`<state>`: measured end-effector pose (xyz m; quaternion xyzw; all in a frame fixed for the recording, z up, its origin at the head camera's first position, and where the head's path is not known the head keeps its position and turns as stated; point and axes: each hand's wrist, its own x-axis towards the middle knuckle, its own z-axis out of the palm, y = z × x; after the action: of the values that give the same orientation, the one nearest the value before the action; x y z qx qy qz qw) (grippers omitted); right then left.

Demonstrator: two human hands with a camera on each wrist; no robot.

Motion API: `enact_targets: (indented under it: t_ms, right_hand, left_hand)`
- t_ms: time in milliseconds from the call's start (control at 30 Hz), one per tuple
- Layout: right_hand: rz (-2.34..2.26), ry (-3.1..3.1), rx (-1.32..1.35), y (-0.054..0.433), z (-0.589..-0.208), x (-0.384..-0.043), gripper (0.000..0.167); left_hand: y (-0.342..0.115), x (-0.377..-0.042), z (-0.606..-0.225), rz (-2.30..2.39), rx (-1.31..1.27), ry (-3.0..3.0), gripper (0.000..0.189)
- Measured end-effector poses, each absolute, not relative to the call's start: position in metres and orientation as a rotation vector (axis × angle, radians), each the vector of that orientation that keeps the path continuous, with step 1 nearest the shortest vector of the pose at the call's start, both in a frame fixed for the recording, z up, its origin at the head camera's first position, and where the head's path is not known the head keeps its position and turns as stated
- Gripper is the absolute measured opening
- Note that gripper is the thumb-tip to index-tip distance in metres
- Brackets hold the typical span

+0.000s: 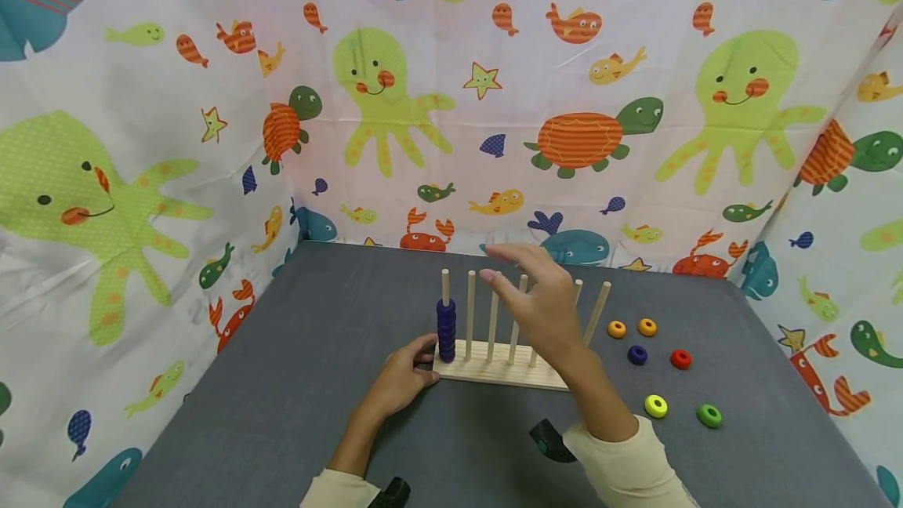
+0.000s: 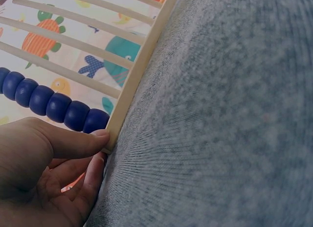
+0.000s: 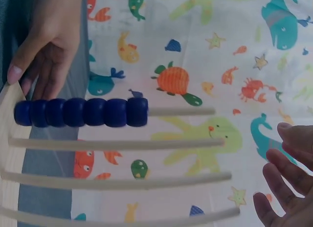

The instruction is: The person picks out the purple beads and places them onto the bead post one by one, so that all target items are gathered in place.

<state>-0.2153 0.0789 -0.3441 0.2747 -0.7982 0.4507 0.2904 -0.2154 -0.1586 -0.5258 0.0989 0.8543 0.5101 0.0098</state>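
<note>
A wooden peg stand (image 1: 487,368) with several upright rods stands on the grey table. Dark blue beads (image 1: 446,332) are stacked on its leftmost rod, and the rod's bare tip shows above them. My left hand (image 1: 398,381) holds the stand's left end; in the left wrist view the thumb (image 2: 100,137) presses on the edge of the base beside the lowest bead. Above the stand, near the tops of the middle rods, is my right hand (image 1: 542,304). Its fingers are spread apart with nothing between them, as the right wrist view also shows of the fingers (image 3: 281,183).
Loose beads lie on the table right of the stand: two orange ones (image 1: 617,329), one blue (image 1: 638,355), one red (image 1: 680,359), one yellow (image 1: 655,406) and one green (image 1: 709,415). A cloth (image 1: 437,116) printed with sea animals hangs behind and at both sides.
</note>
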Motion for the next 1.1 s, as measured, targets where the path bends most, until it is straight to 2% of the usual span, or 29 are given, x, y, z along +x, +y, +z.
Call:
enact_targets:
  t_ms: [600,1100]
  right_hand:
    - [1.269,-2.033,0.514,0.143,-0.348,-0.202,0.035]
    - [1.294,-2.044,0.217,0.193,-0.380,-0.203,0.037]
  left_hand:
    - [-0.158,-0.214,-0.526,1.583,0.322,2.662,0.065]
    - [-0.156,-0.213,-0.524,1.576,0.294,2.654,0.065]
